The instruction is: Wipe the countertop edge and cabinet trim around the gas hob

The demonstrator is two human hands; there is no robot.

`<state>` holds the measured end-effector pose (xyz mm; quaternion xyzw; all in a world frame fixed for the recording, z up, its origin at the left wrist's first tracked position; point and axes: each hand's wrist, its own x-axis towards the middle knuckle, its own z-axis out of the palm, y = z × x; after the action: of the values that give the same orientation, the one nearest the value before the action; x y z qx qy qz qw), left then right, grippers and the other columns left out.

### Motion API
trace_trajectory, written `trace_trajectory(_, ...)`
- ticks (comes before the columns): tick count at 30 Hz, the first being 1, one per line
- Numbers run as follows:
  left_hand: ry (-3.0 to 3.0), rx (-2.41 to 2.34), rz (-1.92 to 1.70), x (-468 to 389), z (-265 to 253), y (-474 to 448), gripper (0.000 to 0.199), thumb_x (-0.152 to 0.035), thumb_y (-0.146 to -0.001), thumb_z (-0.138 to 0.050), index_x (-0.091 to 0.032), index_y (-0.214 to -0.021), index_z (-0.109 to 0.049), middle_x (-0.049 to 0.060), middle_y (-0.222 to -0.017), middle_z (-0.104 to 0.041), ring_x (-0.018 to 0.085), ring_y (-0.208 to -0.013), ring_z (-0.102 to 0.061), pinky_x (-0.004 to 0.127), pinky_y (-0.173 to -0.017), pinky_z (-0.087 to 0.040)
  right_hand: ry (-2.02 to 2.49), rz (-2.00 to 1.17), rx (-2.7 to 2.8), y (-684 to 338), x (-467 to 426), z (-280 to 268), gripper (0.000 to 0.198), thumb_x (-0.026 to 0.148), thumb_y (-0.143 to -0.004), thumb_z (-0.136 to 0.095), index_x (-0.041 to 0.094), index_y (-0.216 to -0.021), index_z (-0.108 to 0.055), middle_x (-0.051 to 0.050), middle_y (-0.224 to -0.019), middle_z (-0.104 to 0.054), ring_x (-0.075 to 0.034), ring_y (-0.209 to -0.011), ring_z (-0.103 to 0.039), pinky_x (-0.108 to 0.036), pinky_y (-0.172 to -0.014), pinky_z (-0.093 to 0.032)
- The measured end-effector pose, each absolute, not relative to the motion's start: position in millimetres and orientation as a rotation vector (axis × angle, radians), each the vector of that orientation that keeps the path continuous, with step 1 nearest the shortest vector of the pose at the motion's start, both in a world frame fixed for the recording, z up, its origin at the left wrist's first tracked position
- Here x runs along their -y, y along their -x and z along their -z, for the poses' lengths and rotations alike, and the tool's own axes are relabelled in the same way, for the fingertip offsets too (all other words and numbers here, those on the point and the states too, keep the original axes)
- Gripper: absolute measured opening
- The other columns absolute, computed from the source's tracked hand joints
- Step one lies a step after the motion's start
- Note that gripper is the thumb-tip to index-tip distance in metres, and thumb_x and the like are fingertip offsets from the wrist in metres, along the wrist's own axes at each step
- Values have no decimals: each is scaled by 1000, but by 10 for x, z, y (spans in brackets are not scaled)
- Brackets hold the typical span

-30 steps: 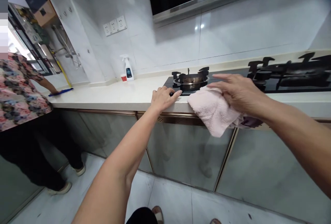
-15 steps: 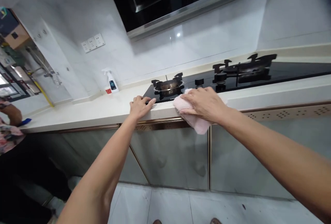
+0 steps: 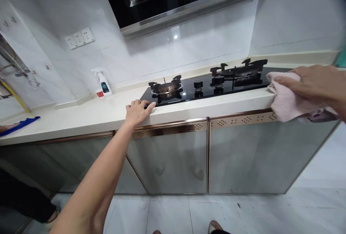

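Observation:
My right hand (image 3: 316,81) presses a pale pink cloth (image 3: 288,99) against the front edge of the white countertop, near the right end of the black gas cooktop (image 3: 186,95). Part of the cloth hangs down over the edge, in front of the cabinet. My left hand (image 3: 138,112) lies on the counter at the cooktop's front left corner, thumb and fingers apart, holding nothing. The left burner (image 3: 167,88) is just beyond it. Two black knobs (image 3: 198,86) stand between the left burner and the right burner (image 3: 243,71).
A white spray bottle (image 3: 104,82) stands by the wall beside a small red-and-white box (image 3: 100,93). At far left, another person's hand (image 3: 8,127) is at a blue cloth (image 3: 23,125) on the countertop (image 3: 78,117). A black range hood (image 3: 167,0) overhangs the cooktop.
My right hand has slid the pink cloth far right along the counter edge. My left hand has stayed at the cooktop corner. The view has shifted right.

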<state>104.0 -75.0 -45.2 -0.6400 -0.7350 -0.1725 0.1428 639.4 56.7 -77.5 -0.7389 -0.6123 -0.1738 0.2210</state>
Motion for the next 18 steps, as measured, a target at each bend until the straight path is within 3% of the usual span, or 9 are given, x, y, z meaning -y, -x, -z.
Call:
trace_trajectory(4,1863,2086,507,734,472,-1044,66,-71,-97,-26,-29,-128,-66,14,-132,-60,34,-133,-48,56,-112,-32,2069,443,1679,-6009,-361,783,78,74,-96,-23,21,-131,-69,-30,-136,-59,-44,-122,-51,-58,-89,-34)
trace_trajectory(8,1854,2073,511,721,491,-1042,67,-71,-97,-25,-28,-128,-66,15,-133,-61,35,-133,-48,57,-112,-33,1809,531,1903,-5373,-55,795,74,74,-94,-31,20,-126,-70,-25,-122,-64,-46,-109,-55,-66,-89,-37)
trace_trajectory(12,1854,2069,513,718,499,-1039,66,-70,-98,-25,-28,-128,-66,14,-133,-61,35,-132,-49,56,-111,-33,1385,621,2130,-4465,254,816,63,71,-94,-42,21,-122,-69,-19,-119,-66,-38,-102,-57,-64,-89,-42)
trace_trajectory(15,1846,2080,495,733,484,-1043,64,-69,-98,-26,-29,-130,-65,14,-134,-61,34,-133,-50,56,-111,-34,1109,717,2239,-3712,474,864,59,67,-91,-56,19,-125,-66,-18,-125,-64,-38,-109,-55,-59,-95,-43)
trace_trajectory(18,1829,2099,446,760,454,-1045,60,-64,-100,-26,-30,-132,-64,14,-136,-60,33,-134,-50,57,-111,-35,937,758,2287,-3076,649,939,69,63,-89,-63,15,-138,-56,-21,-136,-58,-40,-120,-51,-58,-103,-40)
